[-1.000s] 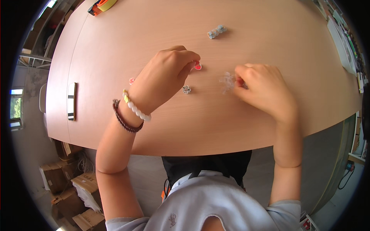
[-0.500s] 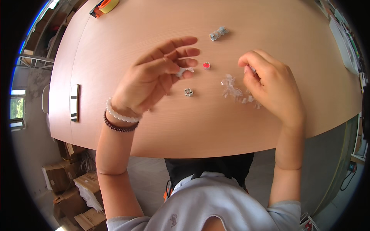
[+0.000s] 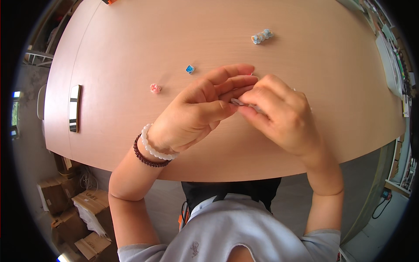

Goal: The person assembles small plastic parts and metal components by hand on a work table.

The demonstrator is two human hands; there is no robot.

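Head view: both hands (image 3: 244, 107) pinch one small clear piece (image 3: 238, 102); three beads lie loose on table (image 3: 131, 52).

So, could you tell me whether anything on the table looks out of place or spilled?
Nothing stands out. Both hands, left and right, meet over a small pale piece above the table. A blue bead, a pink bead and a short bead cluster lie apart, unspilled.

Matt, smooth pale wood-grain laminate tabletop (image 3: 131, 56), glossy white bead bracelet (image 3: 153, 147) beside a dark maroon bead bracelet (image 3: 144, 158), small translucent blue plastic bead (image 3: 190, 69), rough pink bead (image 3: 155, 88), brown corrugated cardboard boxes (image 3: 83, 209)
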